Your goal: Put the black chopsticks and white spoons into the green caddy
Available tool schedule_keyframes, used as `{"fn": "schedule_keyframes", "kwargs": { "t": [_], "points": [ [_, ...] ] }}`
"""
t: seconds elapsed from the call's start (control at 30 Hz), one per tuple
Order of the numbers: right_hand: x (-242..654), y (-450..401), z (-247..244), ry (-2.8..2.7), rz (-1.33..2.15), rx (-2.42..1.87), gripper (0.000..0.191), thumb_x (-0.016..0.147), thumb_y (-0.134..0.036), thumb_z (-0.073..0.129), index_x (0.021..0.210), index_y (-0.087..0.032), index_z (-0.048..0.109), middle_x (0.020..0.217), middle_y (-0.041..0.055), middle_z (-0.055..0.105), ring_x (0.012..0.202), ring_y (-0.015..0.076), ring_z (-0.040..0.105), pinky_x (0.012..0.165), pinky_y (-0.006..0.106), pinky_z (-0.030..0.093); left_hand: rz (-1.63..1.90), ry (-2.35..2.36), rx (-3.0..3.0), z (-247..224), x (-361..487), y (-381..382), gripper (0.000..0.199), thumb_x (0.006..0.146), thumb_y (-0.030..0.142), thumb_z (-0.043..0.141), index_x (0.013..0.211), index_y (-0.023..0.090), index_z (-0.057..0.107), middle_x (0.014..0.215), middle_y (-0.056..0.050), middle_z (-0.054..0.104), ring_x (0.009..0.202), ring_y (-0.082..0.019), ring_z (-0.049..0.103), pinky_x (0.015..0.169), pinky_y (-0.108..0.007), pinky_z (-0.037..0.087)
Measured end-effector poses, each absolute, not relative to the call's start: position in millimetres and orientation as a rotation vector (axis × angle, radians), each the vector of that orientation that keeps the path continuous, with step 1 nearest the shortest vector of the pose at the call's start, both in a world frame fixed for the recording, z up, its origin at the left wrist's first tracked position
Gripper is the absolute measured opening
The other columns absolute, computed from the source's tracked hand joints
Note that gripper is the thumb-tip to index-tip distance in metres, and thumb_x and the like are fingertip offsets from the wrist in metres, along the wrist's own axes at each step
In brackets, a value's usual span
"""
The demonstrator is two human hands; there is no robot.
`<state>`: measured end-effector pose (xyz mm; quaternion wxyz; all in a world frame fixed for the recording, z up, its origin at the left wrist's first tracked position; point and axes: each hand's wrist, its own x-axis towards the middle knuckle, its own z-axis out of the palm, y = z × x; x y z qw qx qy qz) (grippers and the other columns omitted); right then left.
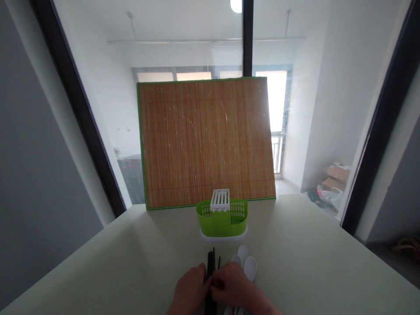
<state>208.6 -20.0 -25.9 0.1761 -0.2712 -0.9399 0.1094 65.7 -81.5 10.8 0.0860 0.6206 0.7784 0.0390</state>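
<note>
A bundle of black chopsticks (210, 261) lies on the table, tips pointing away from me. My left hand (192, 286) is closed against the left side of the bundle. From the right, my right hand (234, 284) pinches at the chopsticks, its fingertips meeting my left fingers. A single thin black stick (219, 262) pokes out beyond my right hand, slightly apart from the bundle. Several white spoons (250, 267) lie just beyond and to the right of my right hand, which partly covers them. Their handles are mostly hidden under my right hand and forearm.
Beyond my hands stands a green utensil basket (215, 224) with a white base and a white slatted piece (220, 199) on top. Behind it a bamboo mat (206, 144) with green edging leans upright on the pale table (131, 262). Cardboard boxes (338, 173) sit behind glass.
</note>
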Motion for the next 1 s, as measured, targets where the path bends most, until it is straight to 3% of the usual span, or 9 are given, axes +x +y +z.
{"fn": "schedule_keyframes", "kwargs": {
  "t": [0.2,0.43,0.67,0.83,1.0],
  "points": [
    [208.5,-19.7,-27.8,-2.701,0.244,-0.791,0.013,0.071,-0.03,0.056,0.069,-0.022,0.066,0.066,-0.0009,0.07,0.064,0.0158,0.064,0.052,0.024,0.027,0.216,2.27,1.832,8.3,54.5,-82.2,0.019,0.075,0.028,0.044,0.083,0.02,0.06,0.089,-0.006,0.067,0.084,-0.021,0.062,0.066,-0.028,0.041],
    [209.4,-20.0,-24.9,-2.704,0.259,-0.781,0.011,0.069,-0.029,0.057,0.067,-0.022,0.066,0.066,-0.0014,0.069,0.064,0.0158,0.064,0.051,0.025,0.024,0.218,2.216,1.802,6.2,51.3,-76.6,0.02,0.067,0.031,0.052,0.081,0.021,0.062,0.085,-0.005,0.067,0.08,-0.021,0.062,0.062,-0.027,0.04],
    [209.4,-20.1,-26.3,-2.686,0.275,-0.794,0.008,0.066,-0.025,0.057,0.063,-0.021,0.063,0.063,-0.0011,0.068,0.06,0.0144,0.061,0.05,0.025,0.022,0.166,2.309,1.839,8.7,45.4,-69.6,0.02,0.068,0.027,0.047,0.079,0.02,0.062,0.085,-0.006,0.068,0.079,-0.022,0.063,0.063,-0.029,0.041],
    [209.3,-20.6,-24.6,-2.68,0.281,-0.796,0.008,0.064,-0.022,0.055,0.061,-0.021,0.061,0.06,-0.0011,0.066,0.057,0.0135,0.059,0.049,0.025,0.02,0.151,2.319,1.858,12.2,49.9,-72.5,0.023,0.072,0.034,0.045,0.08,0.019,0.06,0.085,-0.008,0.068,0.079,-0.024,0.063,0.064,-0.031,0.044],
    [210.5,-23.1,-20.5,-2.681,0.278,-0.786,0.008,0.063,-0.02,0.053,0.061,-0.021,0.061,0.06,-0.0012,0.066,0.057,0.013,0.058,0.05,0.025,0.02,0.056,2.377,1.885,13.4,54.3,-74.2,0.023,0.068,0.021,0.045,0.086,0.018,0.059,0.09,-0.009,0.067,0.085,-0.024,0.063,0.069,-0.032,0.045]
  ]
}}
